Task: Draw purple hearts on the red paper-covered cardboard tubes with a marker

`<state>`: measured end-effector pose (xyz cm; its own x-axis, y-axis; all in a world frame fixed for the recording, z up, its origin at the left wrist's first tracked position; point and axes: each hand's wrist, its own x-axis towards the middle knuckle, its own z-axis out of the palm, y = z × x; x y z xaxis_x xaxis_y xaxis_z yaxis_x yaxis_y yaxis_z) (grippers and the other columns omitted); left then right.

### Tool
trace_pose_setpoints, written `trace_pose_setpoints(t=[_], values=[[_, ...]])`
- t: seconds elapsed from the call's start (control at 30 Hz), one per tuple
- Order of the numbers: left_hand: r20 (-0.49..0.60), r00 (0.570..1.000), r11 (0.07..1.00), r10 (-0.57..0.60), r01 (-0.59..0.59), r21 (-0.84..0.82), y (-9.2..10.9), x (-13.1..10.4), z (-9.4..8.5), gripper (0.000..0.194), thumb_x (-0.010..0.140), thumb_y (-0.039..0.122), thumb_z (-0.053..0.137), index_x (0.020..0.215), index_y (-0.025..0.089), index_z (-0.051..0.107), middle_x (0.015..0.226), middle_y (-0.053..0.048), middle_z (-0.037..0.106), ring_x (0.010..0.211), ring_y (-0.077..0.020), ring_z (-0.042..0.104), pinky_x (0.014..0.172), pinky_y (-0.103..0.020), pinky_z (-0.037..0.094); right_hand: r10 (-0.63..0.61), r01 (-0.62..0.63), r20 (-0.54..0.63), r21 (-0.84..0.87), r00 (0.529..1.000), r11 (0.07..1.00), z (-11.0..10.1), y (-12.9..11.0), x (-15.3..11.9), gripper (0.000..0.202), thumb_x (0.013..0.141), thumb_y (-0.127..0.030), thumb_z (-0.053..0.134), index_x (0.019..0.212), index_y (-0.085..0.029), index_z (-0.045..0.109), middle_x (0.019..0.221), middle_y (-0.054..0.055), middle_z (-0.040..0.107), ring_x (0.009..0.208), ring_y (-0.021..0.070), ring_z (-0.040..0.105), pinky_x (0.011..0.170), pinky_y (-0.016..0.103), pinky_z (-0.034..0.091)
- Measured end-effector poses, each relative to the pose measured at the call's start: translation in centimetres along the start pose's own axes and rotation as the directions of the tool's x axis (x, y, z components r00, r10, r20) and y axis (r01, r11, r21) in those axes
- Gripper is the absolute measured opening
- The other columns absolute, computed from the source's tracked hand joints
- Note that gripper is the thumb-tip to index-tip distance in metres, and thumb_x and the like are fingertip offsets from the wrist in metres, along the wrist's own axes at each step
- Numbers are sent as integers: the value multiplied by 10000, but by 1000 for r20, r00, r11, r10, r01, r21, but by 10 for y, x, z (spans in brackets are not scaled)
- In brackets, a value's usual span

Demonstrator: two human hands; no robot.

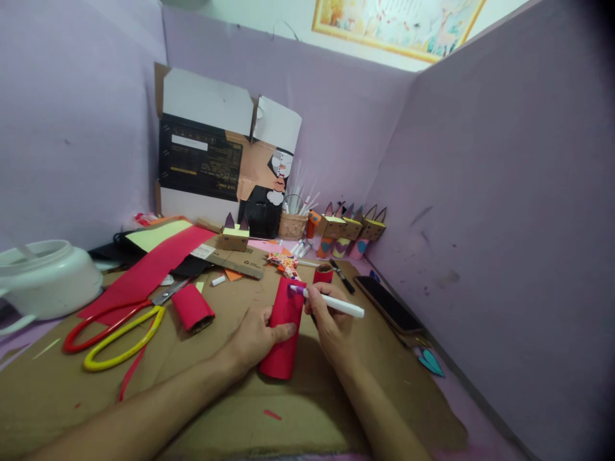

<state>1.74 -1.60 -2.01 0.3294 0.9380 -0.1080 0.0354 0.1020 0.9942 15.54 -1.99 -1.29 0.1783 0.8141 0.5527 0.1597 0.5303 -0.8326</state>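
A long red paper-covered tube (283, 349) lies tilted on the brown cardboard sheet, and my left hand (257, 336) is wrapped around its left side with the thumb on top. In my right hand (331, 320) is a white marker (343, 305), pinched like a pen. Its purple tip end touches the tube near the far end, where a small dark mark shows. Left of my hands lies a short red tube (193, 307). Another short red tube (323, 274) stands just beyond my right hand.
Scissors (122, 349) with red and yellow handles lie at left beside red paper (158, 269) and a white pot (52, 275). A phone (389, 304) and a black pen (342, 276) lie at right. Cardboard animal figures (353, 227) and a basket of markers (293, 225) stand behind.
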Motion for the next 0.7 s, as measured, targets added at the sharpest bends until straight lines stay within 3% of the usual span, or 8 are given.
trace_pose_setpoints(t=[0.23, 0.7], values=[[4, 1000, 1000, 17, -17, -26, 0, 0, 1, 329, 556, 385, 697, 664, 134, 515, 561, 32, 501, 515, -97, 410, 494, -220, 311, -18, 19, 14, -35, 1000, 999, -1, 2, -3, 160, 834, -302, 546, 738, -178, 575, 585, -34, 516, 525, 91, 452, 502, 208, 356], [11, 1000, 997, -11, 12, -83, 3, 0, 1, 323, 539, 360, 703, 675, 125, 527, 564, 27, 517, 513, -91, 417, 504, -221, 316, 67, -68, -13, -74, 998, 995, -6, -3, -5, 206, 819, -325, 543, 687, -169, 564, 512, -43, 492, 454, 85, 413, 433, 201, 317]])
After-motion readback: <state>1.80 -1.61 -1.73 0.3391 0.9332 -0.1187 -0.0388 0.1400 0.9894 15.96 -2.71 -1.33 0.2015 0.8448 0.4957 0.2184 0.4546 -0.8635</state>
